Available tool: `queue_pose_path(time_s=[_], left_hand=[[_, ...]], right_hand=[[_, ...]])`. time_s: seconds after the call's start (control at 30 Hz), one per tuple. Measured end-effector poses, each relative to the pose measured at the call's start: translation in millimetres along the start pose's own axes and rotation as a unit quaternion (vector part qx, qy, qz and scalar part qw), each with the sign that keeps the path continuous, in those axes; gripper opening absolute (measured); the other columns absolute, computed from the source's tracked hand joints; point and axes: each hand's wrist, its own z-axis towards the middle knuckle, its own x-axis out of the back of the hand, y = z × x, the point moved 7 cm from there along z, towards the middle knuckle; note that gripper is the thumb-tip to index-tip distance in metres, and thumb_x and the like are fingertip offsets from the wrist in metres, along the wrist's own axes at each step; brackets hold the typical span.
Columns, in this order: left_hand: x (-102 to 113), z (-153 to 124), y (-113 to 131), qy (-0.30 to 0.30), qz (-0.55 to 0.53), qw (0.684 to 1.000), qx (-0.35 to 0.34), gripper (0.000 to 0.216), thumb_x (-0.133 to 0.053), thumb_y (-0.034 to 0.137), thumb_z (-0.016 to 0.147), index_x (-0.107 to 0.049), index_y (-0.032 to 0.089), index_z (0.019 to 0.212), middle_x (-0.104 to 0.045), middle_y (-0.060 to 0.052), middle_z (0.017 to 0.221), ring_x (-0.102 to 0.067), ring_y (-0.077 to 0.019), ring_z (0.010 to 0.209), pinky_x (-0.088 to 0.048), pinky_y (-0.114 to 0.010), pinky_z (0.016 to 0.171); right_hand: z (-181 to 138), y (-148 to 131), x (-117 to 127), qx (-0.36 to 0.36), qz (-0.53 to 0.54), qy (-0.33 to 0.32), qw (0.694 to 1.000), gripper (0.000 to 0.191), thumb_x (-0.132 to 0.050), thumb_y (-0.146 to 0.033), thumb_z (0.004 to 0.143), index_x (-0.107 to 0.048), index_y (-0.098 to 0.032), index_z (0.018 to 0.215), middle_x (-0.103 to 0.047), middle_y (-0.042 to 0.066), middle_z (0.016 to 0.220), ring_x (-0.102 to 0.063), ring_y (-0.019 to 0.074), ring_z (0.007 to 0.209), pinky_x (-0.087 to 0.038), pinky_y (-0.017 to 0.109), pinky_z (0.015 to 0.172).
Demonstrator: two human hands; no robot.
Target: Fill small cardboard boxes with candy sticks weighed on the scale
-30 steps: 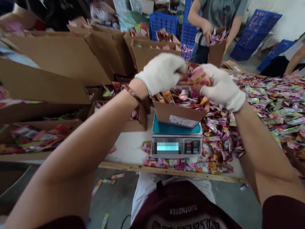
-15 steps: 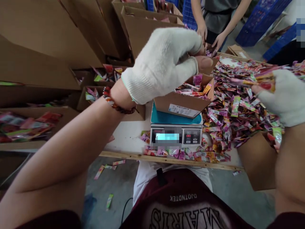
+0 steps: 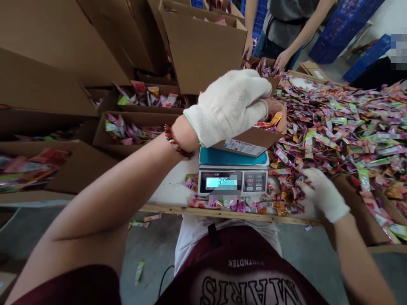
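My left hand (image 3: 232, 106), in a white glove, hovers over a small cardboard box (image 3: 251, 143) of sachets that stands on a scale (image 3: 233, 182) with a teal platform. Its fingers are curled closed at the box's far side, and what they hold is hidden. My right hand (image 3: 321, 195), also gloved, rests low on the loose sachets (image 3: 333, 123) near the table's front edge, right of the scale, fingers apart and bent onto the packets. A beaded bracelet is on my left wrist.
Open cartons (image 3: 136, 127) with sachets stand left of the scale, taller cartons (image 3: 203, 46) behind. Another person's hands (image 3: 281, 59) work at the far side of the pile. Blue crates (image 3: 337, 29) stand at back right. A brown carton (image 3: 359, 216) sits at the table's right front.
My right hand, which held a bundle of sachets up at the right, has come down onto the pile by the scale. My left hand has lowered onto the box.
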Motion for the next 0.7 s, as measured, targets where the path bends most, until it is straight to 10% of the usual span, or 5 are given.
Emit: queue_pose_path(time_s=[0.17,0.3,0.53,0.7], left_hand=[[-11,-7,-9,-0.026,0.013,0.999,0.029,0.037,-0.047,0.048,0.104,-0.069,0.019,0.105,-0.068,-0.011,0.109,-0.063,-0.0255,0.098,-0.046,-0.039,0.085],[-11,-29,-21,-0.006,0.004,0.999,0.034,0.034,-0.05,0.047,0.102,-0.069,0.019,0.108,-0.069,-0.01,0.114,-0.064,-0.0276,0.104,-0.048,-0.041,0.09],[-25,-61,-28,0.06,0.005,0.998,-0.013,0.028,-0.055,0.039,0.099,-0.07,0.019,0.111,-0.07,-0.013,0.118,-0.065,-0.0312,0.114,-0.05,-0.048,0.098],[-30,-63,-22,0.11,0.048,0.992,-0.046,0.024,-0.058,0.032,0.097,-0.07,0.019,0.113,-0.07,-0.014,0.121,-0.066,-0.0311,0.111,-0.052,-0.048,0.094]], right_hand=[[49,-14,-76,-0.107,-0.096,-0.137,0.98,0.051,-0.052,-0.023,0.092,-0.062,-0.016,0.141,-0.057,0.022,0.138,-0.066,0.0324,0.107,-0.052,0.04,0.087],[62,8,-79,-0.079,-0.084,-0.162,0.98,0.035,-0.046,-0.018,0.093,-0.077,-0.016,0.111,-0.068,0.016,0.121,-0.065,0.0261,0.104,-0.048,0.033,0.088],[68,23,39,-0.074,0.046,0.022,0.996,0.028,-0.05,-0.039,0.095,-0.069,-0.019,0.098,-0.071,0.009,0.089,-0.063,0.0224,0.08,-0.045,0.031,0.072],[76,-17,135,-0.064,0.058,0.178,0.98,0.026,-0.051,-0.044,0.097,-0.063,-0.022,0.09,-0.068,0.005,0.081,-0.062,0.0214,0.074,-0.046,0.031,0.069]])
